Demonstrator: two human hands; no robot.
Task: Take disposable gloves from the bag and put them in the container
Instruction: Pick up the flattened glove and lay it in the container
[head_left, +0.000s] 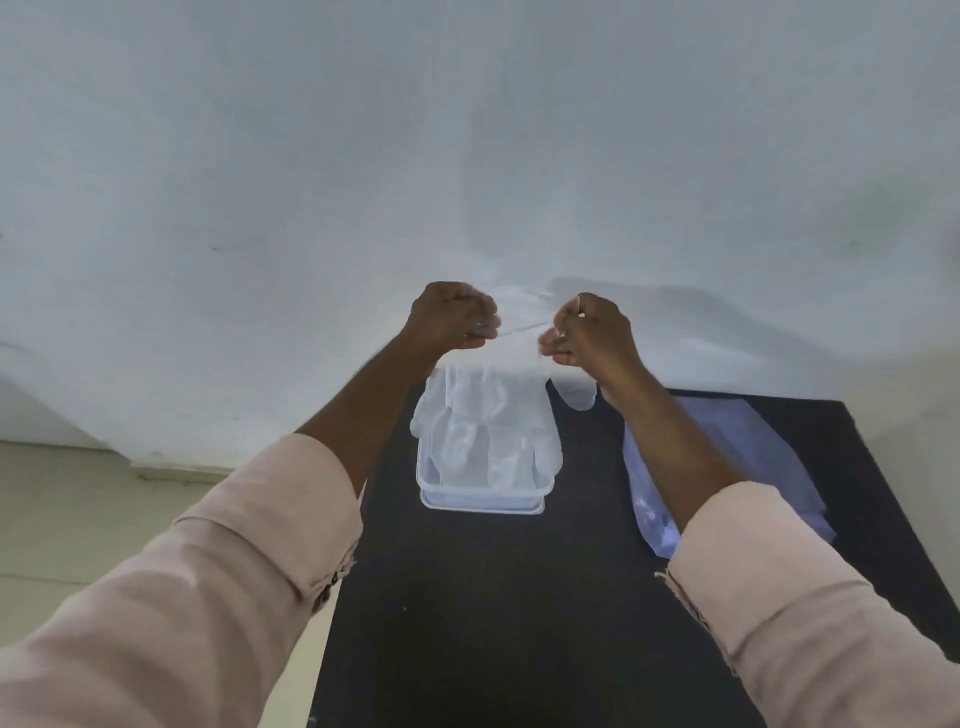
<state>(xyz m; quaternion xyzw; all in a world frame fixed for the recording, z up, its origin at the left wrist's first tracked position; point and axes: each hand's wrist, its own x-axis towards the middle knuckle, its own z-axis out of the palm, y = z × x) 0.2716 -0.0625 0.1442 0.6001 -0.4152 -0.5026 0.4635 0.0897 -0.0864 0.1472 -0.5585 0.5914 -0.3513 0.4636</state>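
Observation:
Both hands are raised above the table's far end. My left hand (453, 315) and my right hand (589, 332) each pinch the cuff of a clear disposable glove (488, 415), stretched between them. The glove hangs fingers down over a clear plastic container (483, 496) that stands on the black table (519, 597). The glove's fingertips reach into or just in front of the container; I cannot tell which. The translucent bluish bag (753, 457) lies flat on the table to the right, partly hidden behind my right forearm.
A white wall rises right behind the table. Pale floor shows to the left of the table's left edge. The table's right edge runs just beyond the bag.

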